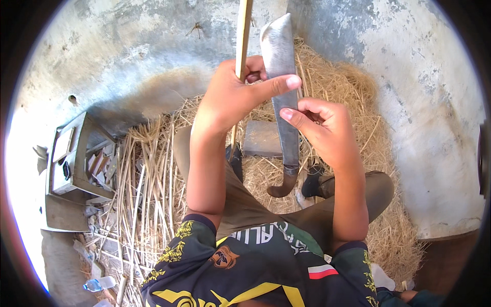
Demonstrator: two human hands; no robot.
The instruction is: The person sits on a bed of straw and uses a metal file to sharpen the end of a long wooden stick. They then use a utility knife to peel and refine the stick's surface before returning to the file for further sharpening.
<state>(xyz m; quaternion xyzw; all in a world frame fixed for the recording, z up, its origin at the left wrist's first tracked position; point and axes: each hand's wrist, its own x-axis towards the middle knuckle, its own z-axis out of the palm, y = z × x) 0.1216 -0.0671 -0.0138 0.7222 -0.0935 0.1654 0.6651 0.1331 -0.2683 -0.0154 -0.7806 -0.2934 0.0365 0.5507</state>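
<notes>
A long bamboo strip [243,36] rises to the top edge, and my left hand [232,92] is closed around it, thumb stretched out across a big cleaver-like knife. The knife's grey blade [279,51] points up and away from me, and its curved brown handle [284,187] hangs low between my knees. My right hand [319,130] pinches the blade near its middle from the right side. Both forearms come up from my dark patterned shirt.
I sit on a bed of dry straw [358,97] with split bamboo slivers [148,189] lying at my left. A flat grey stone block [262,138] lies ahead of my knees. A small wooden stool [76,158] stands at the left, a plastic bottle [99,283] near it, concrete floor around.
</notes>
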